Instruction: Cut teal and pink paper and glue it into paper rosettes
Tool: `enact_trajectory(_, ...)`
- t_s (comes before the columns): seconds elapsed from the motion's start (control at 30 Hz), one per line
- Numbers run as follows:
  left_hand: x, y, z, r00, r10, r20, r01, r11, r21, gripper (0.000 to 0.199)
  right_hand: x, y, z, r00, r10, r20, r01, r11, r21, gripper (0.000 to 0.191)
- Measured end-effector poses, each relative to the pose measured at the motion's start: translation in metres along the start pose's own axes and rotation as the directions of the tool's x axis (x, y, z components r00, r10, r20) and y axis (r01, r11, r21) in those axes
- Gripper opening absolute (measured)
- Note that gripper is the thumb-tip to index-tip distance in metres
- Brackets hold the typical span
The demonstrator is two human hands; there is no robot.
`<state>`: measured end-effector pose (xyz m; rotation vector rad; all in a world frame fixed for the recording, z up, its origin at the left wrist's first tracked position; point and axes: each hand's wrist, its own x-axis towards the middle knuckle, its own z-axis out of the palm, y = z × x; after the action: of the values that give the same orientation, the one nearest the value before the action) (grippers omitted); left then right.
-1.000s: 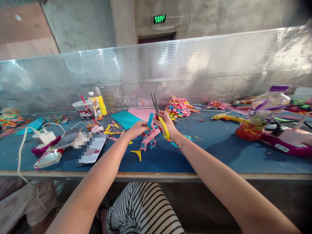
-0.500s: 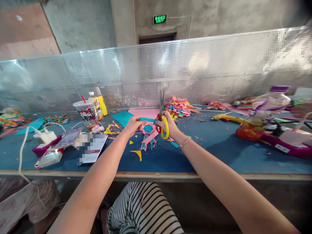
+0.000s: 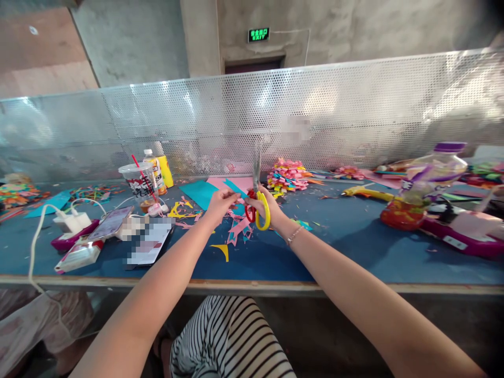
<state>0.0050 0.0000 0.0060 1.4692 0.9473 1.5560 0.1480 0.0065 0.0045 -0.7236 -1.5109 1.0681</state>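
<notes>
My right hand (image 3: 268, 207) holds scissors (image 3: 263, 211) with one yellow and one red handle, their blades pointing up and away. My left hand (image 3: 222, 203) is pinched just left of it, with a blue paper strip (image 3: 234, 186) rising from between the hands. The strip's lower end is hidden by the fingers. Pink paper pieces (image 3: 240, 229) lie on the table below both hands. Behind the hands are a blue sheet (image 3: 198, 193) and a pink sheet (image 3: 220, 183). A yellow scrap (image 3: 222, 251) rests nearer the table's front edge.
At the left stand a plastic cup (image 3: 137, 181) and a bottle (image 3: 158, 176), with phones (image 3: 151, 247) and chargers (image 3: 76, 222) in front. A pile of cut paper (image 3: 287, 174) sits behind my right hand. A yellow tool (image 3: 368, 193) and a large bottle (image 3: 423, 189) are at the right.
The blue strip now stands up at a slant between my hands instead of lying flat across them. The scissors have shifted slightly left and down with my right hand.
</notes>
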Motion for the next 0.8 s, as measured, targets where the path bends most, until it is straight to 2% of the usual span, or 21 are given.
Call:
enact_trajectory(0.13, 0.005, 0.005, -0.006, 0.986, 0.03, -0.163, -0.051, 0.991, -0.123, 0.028, -0.004, -0.005, -0.005, 0.995, -0.019, 0.095, 0.036, 0.982, -0.183, 0.031)
enact_trajectory(0.3, 0.01, 0.009, -0.012, 0.947, 0.13, -0.293, -0.174, 0.976, -0.131, 0.024, 0.0, -0.001, -0.014, 0.969, -0.08, 0.235, 0.185, 0.863, -0.471, 0.029)
enact_trajectory(0.43, 0.009, 0.008, -0.012, 0.946, 0.174, -0.272, -0.211, 0.971, -0.112, 0.025, 0.004, 0.007, -0.014, 0.951, -0.093, 0.296, 0.252, 0.789, -0.561, 0.031)
enact_trajectory(0.57, 0.008, 0.009, -0.01, 0.958, 0.152, -0.245, -0.183, 0.977, -0.107, 0.026, 0.004, 0.006, -0.013, 0.932, -0.114, 0.344, 0.307, 0.753, -0.582, 0.033)
enact_trajectory(0.8, 0.008, 0.009, -0.01, 0.962, 0.109, -0.252, -0.136, 0.986, -0.094, 0.02, 0.001, -0.002, -0.012, 0.942, -0.028, 0.335, 0.244, 0.742, -0.624, 0.038)
